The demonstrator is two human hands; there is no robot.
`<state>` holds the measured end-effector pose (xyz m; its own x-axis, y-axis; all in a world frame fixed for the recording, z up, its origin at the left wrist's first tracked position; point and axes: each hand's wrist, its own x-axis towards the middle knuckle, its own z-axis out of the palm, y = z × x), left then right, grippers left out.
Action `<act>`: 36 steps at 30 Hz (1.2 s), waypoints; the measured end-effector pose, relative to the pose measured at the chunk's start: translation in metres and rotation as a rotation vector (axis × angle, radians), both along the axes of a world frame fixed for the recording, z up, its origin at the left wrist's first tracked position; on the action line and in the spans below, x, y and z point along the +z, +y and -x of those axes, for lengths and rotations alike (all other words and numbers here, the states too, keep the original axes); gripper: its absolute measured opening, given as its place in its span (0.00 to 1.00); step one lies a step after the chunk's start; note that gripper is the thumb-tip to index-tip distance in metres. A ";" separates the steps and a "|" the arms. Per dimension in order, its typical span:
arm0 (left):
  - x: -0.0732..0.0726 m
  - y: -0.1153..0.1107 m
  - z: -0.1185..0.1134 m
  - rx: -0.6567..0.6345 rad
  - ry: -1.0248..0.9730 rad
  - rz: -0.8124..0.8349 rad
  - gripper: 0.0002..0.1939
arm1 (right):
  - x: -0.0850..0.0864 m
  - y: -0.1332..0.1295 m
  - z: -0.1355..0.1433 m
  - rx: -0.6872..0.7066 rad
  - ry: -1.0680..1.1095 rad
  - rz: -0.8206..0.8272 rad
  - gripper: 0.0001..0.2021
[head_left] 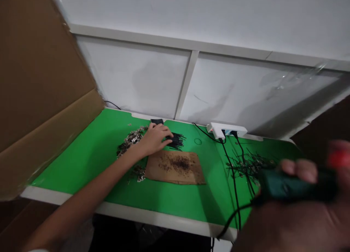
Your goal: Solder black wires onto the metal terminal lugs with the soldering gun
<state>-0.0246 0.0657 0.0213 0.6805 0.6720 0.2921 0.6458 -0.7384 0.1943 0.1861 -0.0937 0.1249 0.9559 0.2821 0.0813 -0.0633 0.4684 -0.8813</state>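
Your left hand [158, 137], grip unclear, curls at the black strands [177, 141] beyond the stained cardboard [194, 175] and could scatter them by brushing sideways, while a snagged power cord [231, 220] could jerk the green tool [284, 186] your right hand [308, 219] grips.

Thin black strands [177, 141] lie bunched on the green tabletop [87, 157], a blurred green corded tool [284, 185] held nearly level.
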 end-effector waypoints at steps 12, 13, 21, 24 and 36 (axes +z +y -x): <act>-0.021 -0.014 -0.017 -0.146 0.146 -0.208 0.09 | -0.064 0.094 0.018 0.103 -0.239 -0.215 0.16; -0.020 -0.015 -0.019 -0.148 0.169 -0.219 0.09 | -0.066 0.095 0.017 0.101 -0.242 -0.195 0.16; -0.022 -0.015 -0.023 -0.072 0.224 -0.185 0.10 | -0.071 0.103 0.013 0.113 -0.182 -0.133 0.18; -0.023 -0.015 -0.023 -0.051 0.232 -0.200 0.10 | -0.070 0.102 0.015 0.122 -0.162 -0.114 0.18; -0.006 -0.041 -0.001 -0.227 0.047 -0.027 0.06 | -0.075 0.107 0.003 0.080 -0.153 -0.033 0.15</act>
